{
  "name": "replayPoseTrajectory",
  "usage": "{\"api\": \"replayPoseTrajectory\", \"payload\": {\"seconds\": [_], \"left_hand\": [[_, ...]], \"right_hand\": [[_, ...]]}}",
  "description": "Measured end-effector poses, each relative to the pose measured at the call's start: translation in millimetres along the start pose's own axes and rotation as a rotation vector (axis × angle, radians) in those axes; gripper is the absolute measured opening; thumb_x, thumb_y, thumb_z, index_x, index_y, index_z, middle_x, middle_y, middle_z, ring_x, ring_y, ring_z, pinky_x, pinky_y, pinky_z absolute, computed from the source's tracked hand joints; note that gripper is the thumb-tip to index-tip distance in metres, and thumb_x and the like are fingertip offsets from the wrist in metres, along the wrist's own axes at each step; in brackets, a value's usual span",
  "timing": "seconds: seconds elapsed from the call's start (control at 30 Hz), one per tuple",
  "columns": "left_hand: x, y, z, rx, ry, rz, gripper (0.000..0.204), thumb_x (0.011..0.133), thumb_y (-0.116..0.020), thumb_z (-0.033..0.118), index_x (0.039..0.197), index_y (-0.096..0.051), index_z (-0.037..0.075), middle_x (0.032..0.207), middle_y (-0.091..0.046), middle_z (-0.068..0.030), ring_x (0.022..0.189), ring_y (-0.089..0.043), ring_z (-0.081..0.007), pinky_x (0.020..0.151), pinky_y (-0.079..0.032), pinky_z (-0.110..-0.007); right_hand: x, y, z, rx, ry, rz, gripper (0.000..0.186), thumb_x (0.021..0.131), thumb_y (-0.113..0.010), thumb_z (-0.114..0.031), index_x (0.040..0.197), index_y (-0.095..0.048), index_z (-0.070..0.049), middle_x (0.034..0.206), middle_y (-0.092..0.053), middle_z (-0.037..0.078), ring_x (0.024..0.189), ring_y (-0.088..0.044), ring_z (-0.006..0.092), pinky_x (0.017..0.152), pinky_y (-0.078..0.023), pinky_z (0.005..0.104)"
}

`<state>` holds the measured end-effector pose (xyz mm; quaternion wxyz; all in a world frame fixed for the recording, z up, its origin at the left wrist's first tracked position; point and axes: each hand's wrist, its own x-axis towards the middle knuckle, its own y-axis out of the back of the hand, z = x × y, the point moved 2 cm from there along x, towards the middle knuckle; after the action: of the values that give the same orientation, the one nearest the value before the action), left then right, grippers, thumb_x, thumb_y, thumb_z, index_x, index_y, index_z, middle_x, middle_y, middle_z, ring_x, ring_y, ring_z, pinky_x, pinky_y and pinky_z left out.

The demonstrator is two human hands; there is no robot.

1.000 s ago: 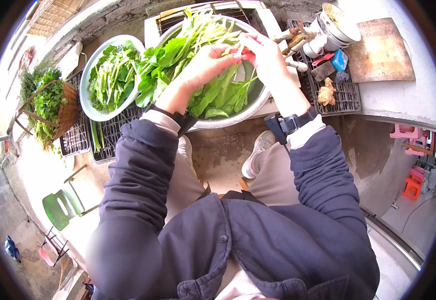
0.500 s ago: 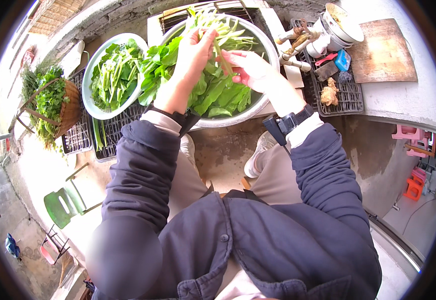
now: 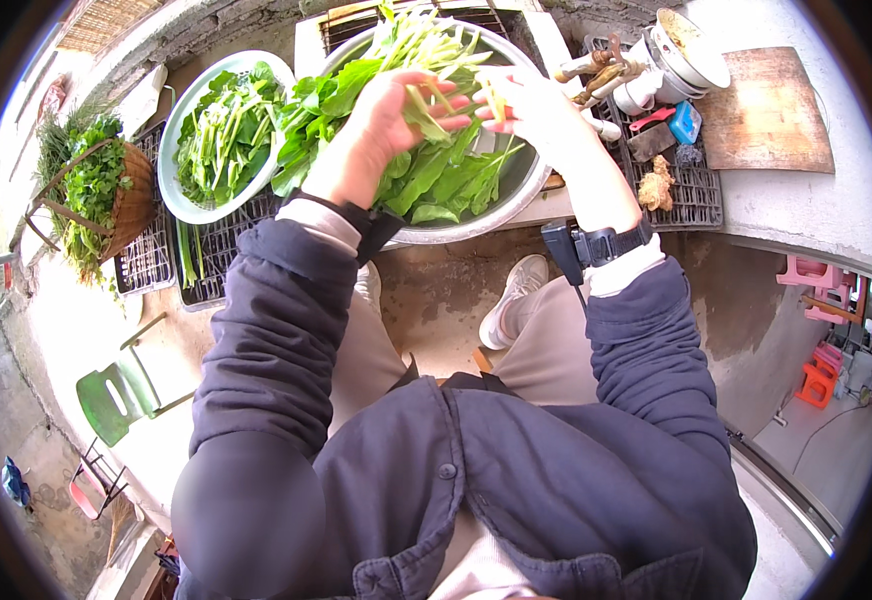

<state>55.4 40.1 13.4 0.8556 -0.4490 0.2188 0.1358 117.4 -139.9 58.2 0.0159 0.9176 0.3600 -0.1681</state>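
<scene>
My left hand (image 3: 390,124) is loosely curled around a green stalk piece (image 3: 423,112) over a large metal basin (image 3: 525,196) heaped with leafy greens (image 3: 428,185) and pale stems. My right hand (image 3: 528,118), just right of it, holds a thin yellowish piece (image 3: 497,98) with fingers pointing inward. The two hands look slightly apart. To their left sits a pale blue bowl (image 3: 179,203) of cut stems and leaves.
A woven basket (image 3: 128,205) of herbs stands far left beside black crates (image 3: 145,275). On the right are white bowls (image 3: 684,60), assorted tools, a ginger-like root (image 3: 657,185) and a wooden board (image 3: 768,115). A green chair (image 3: 116,398) is lower left.
Since half a second ago my left hand has dropped lower and opened slightly around the stalk, while my right hand has risen and moved right, now holding a yellowish piece.
</scene>
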Motion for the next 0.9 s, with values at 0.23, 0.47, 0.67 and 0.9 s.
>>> {"api": "replayPoseTrajectory", "payload": {"seconds": [0.23, 0.47, 0.67, 0.9], "left_hand": [[-0.5, -7.6, -32.7, -0.111, 0.250, -0.134, 0.054, 0.098, -0.038, 0.048, 0.123, -0.048, 0.001, 0.124, -0.053, -0.0256, 0.114, -0.053, -0.0456, 0.102, -0.037, -0.065], [3.4, -4.6, -30.2, -0.224, 0.274, -0.415, 0.048, 0.099, -0.042, 0.042, 0.125, -0.049, 0.003, 0.115, -0.060, -0.0210, 0.105, -0.059, -0.0390, 0.094, -0.046, -0.057], [-14.1, 8.8, 32.6, -0.439, 0.059, -0.494, 0.042, 0.096, -0.052, 0.033, 0.117, -0.052, -0.003, 0.100, -0.059, -0.0186, 0.097, -0.058, -0.0344, 0.088, -0.050, -0.050], [-62.5, 117.6, 178.5, 0.659, -1.073, 0.674, 0.049, 0.098, -0.045, 0.048, 0.102, -0.070, 0.006, 0.099, -0.065, -0.0107, 0.085, -0.058, -0.0204, 0.079, -0.043, -0.032]], "right_hand": [[-14.2, -8.8, -10.7, -0.006, -0.078, -0.059, 0.059, 0.094, -0.056, -0.025, 0.144, -0.035, -0.003, 0.130, -0.054, 0.013, 0.117, -0.056, 0.0229, 0.100, -0.044, 0.0404], [-12.6, -23.1, -13.8, 0.119, 0.138, -0.022, 0.051, 0.096, -0.057, -0.026, 0.139, -0.045, -0.002, 0.114, -0.062, 0.007, 0.097, -0.059, 0.0118, 0.082, -0.048, 0.0233], [-8.5, -22.5, -34.0, 0.087, 0.420, -0.003, 0.053, 0.103, -0.037, -0.037, 0.135, -0.042, 0.005, 0.132, -0.053, 0.019, 0.121, -0.054, 0.0261, 0.104, -0.042, 0.0379], [0.4, -7.4, -11.9, -0.150, 0.312, 0.046, 0.046, 0.100, -0.046, -0.039, 0.127, -0.053, -0.003, 0.117, -0.063, 0.012, 0.107, -0.061, 0.0216, 0.092, -0.048, 0.0342]]}}
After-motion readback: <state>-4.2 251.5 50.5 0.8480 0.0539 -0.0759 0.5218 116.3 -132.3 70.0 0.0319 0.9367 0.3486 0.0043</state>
